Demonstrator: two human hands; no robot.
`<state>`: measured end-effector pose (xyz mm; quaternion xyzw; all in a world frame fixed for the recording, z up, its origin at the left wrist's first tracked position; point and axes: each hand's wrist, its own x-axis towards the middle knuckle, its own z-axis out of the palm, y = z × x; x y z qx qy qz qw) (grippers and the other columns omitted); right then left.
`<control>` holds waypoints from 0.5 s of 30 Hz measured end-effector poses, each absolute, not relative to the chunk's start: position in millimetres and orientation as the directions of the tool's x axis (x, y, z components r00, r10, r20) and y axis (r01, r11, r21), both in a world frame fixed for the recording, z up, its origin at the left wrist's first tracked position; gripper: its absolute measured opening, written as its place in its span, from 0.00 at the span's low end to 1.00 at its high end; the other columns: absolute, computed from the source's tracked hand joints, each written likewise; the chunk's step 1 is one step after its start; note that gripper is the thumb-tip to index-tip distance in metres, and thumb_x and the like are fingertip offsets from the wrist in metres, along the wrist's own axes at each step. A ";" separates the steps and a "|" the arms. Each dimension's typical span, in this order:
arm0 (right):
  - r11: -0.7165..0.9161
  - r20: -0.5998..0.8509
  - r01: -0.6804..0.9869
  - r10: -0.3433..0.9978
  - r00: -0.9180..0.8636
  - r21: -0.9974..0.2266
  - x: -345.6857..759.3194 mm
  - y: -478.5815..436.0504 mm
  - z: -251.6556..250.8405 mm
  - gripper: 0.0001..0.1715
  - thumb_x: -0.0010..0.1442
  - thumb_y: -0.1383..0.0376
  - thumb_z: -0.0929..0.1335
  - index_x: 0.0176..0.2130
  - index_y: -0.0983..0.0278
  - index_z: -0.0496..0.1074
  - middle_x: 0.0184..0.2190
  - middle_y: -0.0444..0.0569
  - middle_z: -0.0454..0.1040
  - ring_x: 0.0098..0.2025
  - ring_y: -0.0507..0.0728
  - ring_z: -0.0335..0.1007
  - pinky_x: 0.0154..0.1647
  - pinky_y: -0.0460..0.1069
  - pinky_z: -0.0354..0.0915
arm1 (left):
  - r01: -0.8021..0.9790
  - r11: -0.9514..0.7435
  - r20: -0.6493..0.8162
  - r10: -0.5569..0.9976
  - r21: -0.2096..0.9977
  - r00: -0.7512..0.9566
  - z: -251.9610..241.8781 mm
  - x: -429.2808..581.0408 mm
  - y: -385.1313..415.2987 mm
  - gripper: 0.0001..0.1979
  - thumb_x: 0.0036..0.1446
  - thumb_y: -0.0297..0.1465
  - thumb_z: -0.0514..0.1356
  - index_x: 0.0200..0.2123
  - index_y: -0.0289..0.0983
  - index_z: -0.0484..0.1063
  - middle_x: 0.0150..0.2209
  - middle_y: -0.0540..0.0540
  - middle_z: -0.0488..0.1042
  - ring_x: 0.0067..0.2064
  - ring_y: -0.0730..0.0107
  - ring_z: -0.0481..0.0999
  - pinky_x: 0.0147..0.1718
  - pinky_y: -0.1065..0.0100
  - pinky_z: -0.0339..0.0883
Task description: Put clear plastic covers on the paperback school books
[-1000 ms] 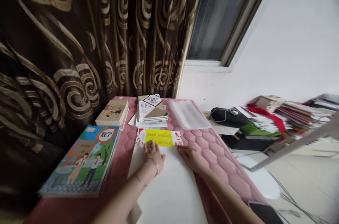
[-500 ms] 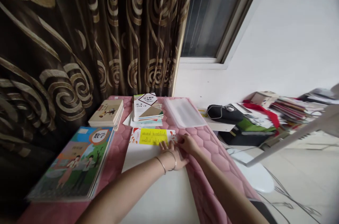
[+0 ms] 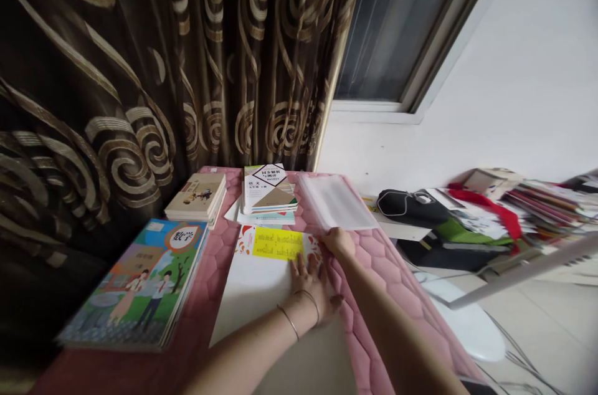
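A white sheet (image 3: 261, 283) with a yellow printed panel (image 3: 275, 244) and red marks at its top lies on the pink quilted table cover (image 3: 374, 270). My left hand (image 3: 311, 286), with two thin bracelets on the wrist, rests flat on the sheet with its fingers spread. At the sheet's upper right corner is my right hand (image 3: 339, 244), its fingers curled together; what they pinch, if anything, is too small to make out. Just beyond it lies a stack of translucent plastic covers (image 3: 337, 202).
Textbooks (image 3: 140, 283) are piled at the left, with smaller tan books (image 3: 196, 195) behind. White workbooks (image 3: 268, 189) lie at the back. A black case (image 3: 411, 207) and papers fill the right side. A patterned curtain (image 3: 187, 58) hangs behind.
The view has shifted, so things sit further right or left-hand items show more. My left hand has slid down the sheet toward me, away from my right hand, which stays near the corner.
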<state>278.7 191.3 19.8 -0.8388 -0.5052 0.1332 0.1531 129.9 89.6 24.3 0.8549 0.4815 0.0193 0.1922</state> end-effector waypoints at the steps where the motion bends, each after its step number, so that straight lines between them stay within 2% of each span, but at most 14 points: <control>1: -0.435 -0.053 0.811 0.891 0.452 -0.392 278.3 189.7 18.2 0.23 0.53 0.49 0.68 0.33 0.66 0.76 0.34 0.60 0.78 0.36 0.63 0.75 0.31 0.50 0.63 | 0.814 -0.466 -0.144 0.831 0.346 0.537 22.9 129.7 89.6 0.45 0.54 0.56 0.46 0.68 0.34 0.45 0.69 0.38 0.42 0.68 0.36 0.32 0.63 0.40 0.28; 5: -0.324 0.052 0.858 0.926 0.374 -0.399 279.6 171.9 12.1 0.19 0.57 0.53 0.66 0.34 0.65 0.75 0.36 0.55 0.78 0.39 0.60 0.73 0.37 0.49 0.63 | 0.813 -0.465 -0.120 0.839 0.350 0.532 20.6 128.6 88.5 0.45 0.54 0.58 0.43 0.66 0.36 0.50 0.69 0.38 0.43 0.68 0.37 0.32 0.62 0.40 0.29; 7: -0.245 0.106 0.887 0.946 0.308 -0.393 282.1 158.2 10.1 0.17 0.55 0.54 0.68 0.37 0.64 0.74 0.40 0.53 0.77 0.44 0.59 0.71 0.41 0.48 0.62 | 0.816 -0.459 -0.120 0.842 0.351 0.525 22.2 128.1 87.8 0.45 0.54 0.57 0.43 0.66 0.35 0.51 0.69 0.38 0.42 0.68 0.37 0.33 0.62 0.40 0.29; 9: -0.194 0.134 0.906 0.956 0.260 -0.376 284.9 144.7 8.2 0.19 0.51 0.54 0.72 0.39 0.64 0.73 0.42 0.52 0.75 0.47 0.60 0.69 0.45 0.48 0.60 | 0.817 -0.458 -0.124 0.842 0.349 0.525 24.5 127.7 87.2 0.44 0.54 0.57 0.43 0.66 0.35 0.51 0.69 0.38 0.42 0.68 0.37 0.34 0.62 0.40 0.29; 13: -0.204 0.128 0.917 0.957 0.260 -0.342 287.6 131.6 4.3 0.20 0.46 0.54 0.74 0.35 0.63 0.73 0.39 0.52 0.75 0.43 0.60 0.68 0.44 0.50 0.60 | 0.815 -0.465 -0.123 0.839 0.347 0.530 25.8 127.2 86.6 0.41 0.54 0.56 0.44 0.64 0.36 0.57 0.69 0.39 0.43 0.68 0.37 0.35 0.62 0.40 0.29; 15: -0.244 0.112 0.911 0.949 0.295 -0.334 287.0 135.9 3.6 0.18 0.47 0.53 0.74 0.32 0.63 0.72 0.36 0.52 0.75 0.41 0.60 0.69 0.42 0.50 0.60 | 0.810 -0.467 -0.114 0.838 0.354 0.533 25.0 126.8 86.7 0.42 0.54 0.57 0.45 0.64 0.36 0.56 0.69 0.38 0.43 0.68 0.36 0.35 0.62 0.40 0.30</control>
